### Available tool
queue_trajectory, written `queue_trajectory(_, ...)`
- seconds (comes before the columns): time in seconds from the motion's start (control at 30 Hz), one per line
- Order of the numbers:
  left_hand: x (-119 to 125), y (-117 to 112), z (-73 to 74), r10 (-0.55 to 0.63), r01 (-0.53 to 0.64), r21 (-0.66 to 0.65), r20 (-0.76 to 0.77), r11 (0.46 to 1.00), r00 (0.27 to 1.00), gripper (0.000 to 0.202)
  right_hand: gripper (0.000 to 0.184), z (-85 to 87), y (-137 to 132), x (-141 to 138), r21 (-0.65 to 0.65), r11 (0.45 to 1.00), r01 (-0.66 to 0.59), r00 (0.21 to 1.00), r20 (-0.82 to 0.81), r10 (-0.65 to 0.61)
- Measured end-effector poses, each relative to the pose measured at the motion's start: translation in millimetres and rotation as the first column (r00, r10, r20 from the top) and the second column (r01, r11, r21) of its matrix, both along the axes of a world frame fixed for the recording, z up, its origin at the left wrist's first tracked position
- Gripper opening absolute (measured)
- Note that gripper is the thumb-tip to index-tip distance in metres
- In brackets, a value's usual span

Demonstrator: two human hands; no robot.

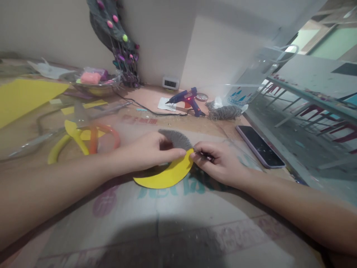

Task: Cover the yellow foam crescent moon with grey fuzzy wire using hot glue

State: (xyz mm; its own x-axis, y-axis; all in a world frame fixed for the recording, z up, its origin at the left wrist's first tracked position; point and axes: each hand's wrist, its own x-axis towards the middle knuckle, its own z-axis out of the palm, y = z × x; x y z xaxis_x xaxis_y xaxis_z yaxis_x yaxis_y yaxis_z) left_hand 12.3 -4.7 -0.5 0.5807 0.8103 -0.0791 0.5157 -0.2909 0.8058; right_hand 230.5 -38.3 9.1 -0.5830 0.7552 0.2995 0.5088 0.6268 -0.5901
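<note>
A crescent-shaped yellow cutout (164,176), apparently card or foam sheet, is held above the work surface. Grey yarn (178,138) is wound in close turns around its upper part, while the lower part is bare yellow. My left hand (150,150) grips the crescent, thumb lying along its inner edge and the other fingers hidden behind. At the crescent's right edge, where the winding ends, the closed fingers of my right hand (219,160) pinch the grey yarn. Something dark and shiny shows under those curled fingers, too unclear to name.
A blue glue gun (185,98) with a lit red light stands behind, its cord running left. Right of it lies a grey yarn bundle (225,111). A phone (260,147) lies at right near the table edge. Scissors with orange handles (106,137) and yellow-handled ones (69,139) lie left.
</note>
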Motion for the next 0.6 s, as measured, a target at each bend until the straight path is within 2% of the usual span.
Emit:
queue_trajectory(0.13,-0.1,-1.6,-0.2,-0.004,0.004,-0.035,-0.009,0.999,1.0,0.035,0.015,-0.4,-0.4,0.8,-0.019,1.0,0.019,1.0,0.01,-0.019)
queue_trajectory(0.3,0.9,-0.6,-0.7,-0.061,0.076,-0.079,0.186,0.994,0.981,0.016,0.016,0.2,-0.3,1.2,-0.02,0.998,0.055,0.998,0.019,-0.054)
queue_trajectory(0.47,-0.6,2.4,-3.4,-0.023,0.039,-0.077,0.192,0.996,0.981,0.035,0.019,1.6,-0.2,0.5,-0.016,0.998,0.063,0.998,0.017,-0.063)
queue_trajectory(0.6,-0.8,2.0,-2.5,0.005,0.007,-0.083,0.145,0.997,0.989,0.038,0.019,1.8,-0.1,0.7,-0.017,0.998,0.056,0.998,0.008,-0.056)
